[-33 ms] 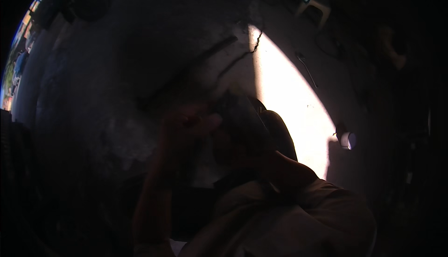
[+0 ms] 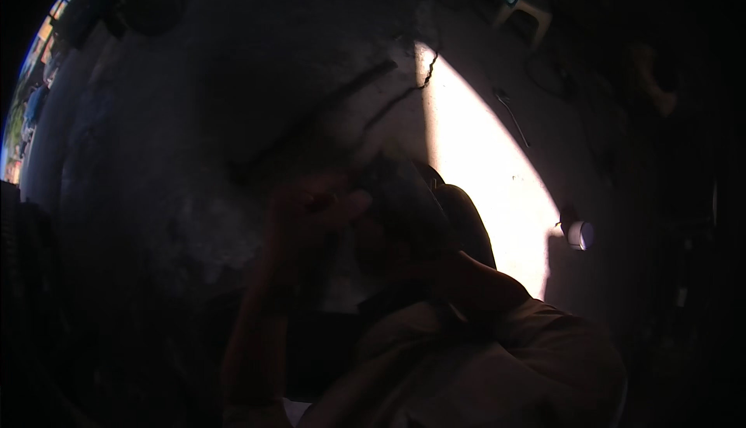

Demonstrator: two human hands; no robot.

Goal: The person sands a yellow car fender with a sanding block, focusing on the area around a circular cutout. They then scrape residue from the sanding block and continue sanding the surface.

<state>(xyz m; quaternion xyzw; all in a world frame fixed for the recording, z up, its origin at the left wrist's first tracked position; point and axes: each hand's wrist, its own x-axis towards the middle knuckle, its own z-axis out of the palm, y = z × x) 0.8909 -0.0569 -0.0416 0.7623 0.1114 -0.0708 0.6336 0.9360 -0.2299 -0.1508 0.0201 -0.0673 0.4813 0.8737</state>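
The scene is very dark, and much of what lies around my hands is lost in shadow. My left hand [image 2: 322, 203] is raised in front of me with its fingers curled and the thumb laid across. Whatever it grips, if anything, I cannot make out. Close beside it, to the right, is a dark, flat-sided object [image 2: 404, 187] whose kind does not show. My right hand [image 2: 388, 253] reaches in from the right below that object; its fingers are hidden in the shade. My bent knee [image 2: 466, 210] shows dark against a bright patch of floor.
A sunlit patch [image 2: 489, 195] lies on the floor to the right. Past it are a thin metal tool [image 2: 513, 117] and a white-ended round container [image 2: 580, 235]. A dark cord [image 2: 429, 71] and a long dark strip [image 2: 326, 109] lie ahead. A pale stool [image 2: 524, 16] stands far right.
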